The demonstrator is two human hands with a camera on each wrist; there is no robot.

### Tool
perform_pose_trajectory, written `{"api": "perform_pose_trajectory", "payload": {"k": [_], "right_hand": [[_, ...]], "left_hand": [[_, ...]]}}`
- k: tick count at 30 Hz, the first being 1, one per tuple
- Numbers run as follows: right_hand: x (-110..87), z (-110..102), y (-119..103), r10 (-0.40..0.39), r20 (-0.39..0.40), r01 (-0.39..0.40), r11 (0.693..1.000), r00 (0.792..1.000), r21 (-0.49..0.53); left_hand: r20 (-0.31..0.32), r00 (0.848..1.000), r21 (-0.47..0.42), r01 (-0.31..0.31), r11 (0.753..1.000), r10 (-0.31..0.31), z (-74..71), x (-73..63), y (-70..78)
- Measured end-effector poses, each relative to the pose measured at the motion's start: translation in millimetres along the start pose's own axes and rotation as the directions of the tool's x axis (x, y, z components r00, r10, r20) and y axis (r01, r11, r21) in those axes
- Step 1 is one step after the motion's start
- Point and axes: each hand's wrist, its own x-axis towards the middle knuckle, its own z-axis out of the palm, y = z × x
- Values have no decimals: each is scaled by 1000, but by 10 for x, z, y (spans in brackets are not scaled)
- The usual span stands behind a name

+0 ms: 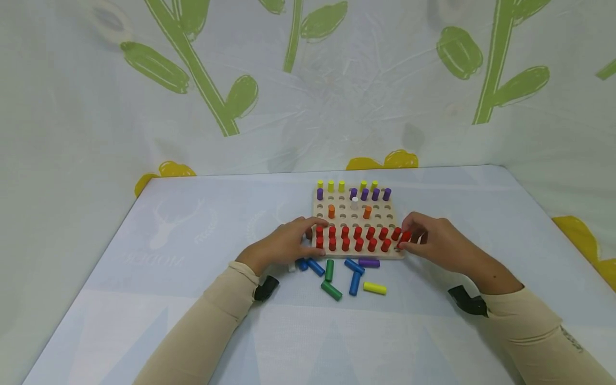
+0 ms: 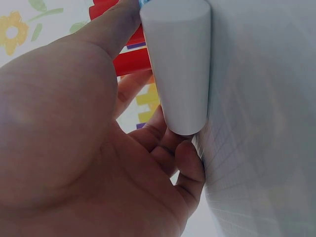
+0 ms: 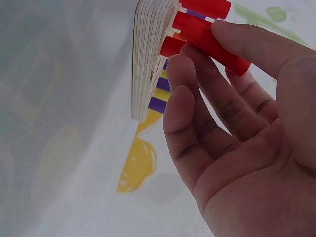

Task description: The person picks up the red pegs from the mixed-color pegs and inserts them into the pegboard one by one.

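A wooden pegboard [image 1: 358, 255] lies mid-table, with two front rows of red pegs [image 1: 357, 232]. My right hand [image 1: 440, 243] pinches another red peg [image 3: 215, 47] between thumb and fingers, at the right end of those rows; the peg leans. At the board's left edge rests my left hand [image 1: 279, 243], thumb and index finger spread either side of the leftmost red pegs. Close beneath that hand lies a white peg [image 2: 180, 69], large in the left wrist view. Farther back stand orange pegs [image 1: 367, 212], purple pegs [image 1: 364, 193], yellow pegs [image 1: 330, 185] and one white peg.
Loose on the table before the board are blue pegs [image 1: 354, 283], green pegs [image 1: 331, 290], a purple peg [image 1: 369, 263] and a yellow peg [image 1: 375, 288]. A patterned curtain [image 1: 375, 107] rises behind the table's back edge.
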Motion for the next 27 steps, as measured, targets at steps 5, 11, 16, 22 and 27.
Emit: {"api": "perform_pose_trajectory", "payload": {"k": [5, 11, 16, 22, 27], "right_hand": [[2, 16, -7, 1, 13, -1, 1000, 1000, 1], [8, 38, -12, 22, 27, -22, 1000, 999, 5], [16, 56, -10, 29, 30, -29, 1000, 999, 1], [21, 77, -5, 31, 29, -31, 1000, 999, -2], [29, 92, 1, 31, 34, -32, 1000, 999, 1]], "left_hand": [[-1, 1000, 8, -2, 1000, 2, 1, 5, -1], [-1, 1000, -2, 4, 1000, -4, 1, 6, 1], [-1, 1000, -7, 7, 1000, -7, 1, 3, 5], [-2, 1000, -14, 8, 1000, -8, -5, -3, 15], [-2, 1000, -9, 9, 1000, -9, -7, -4, 17]]}}
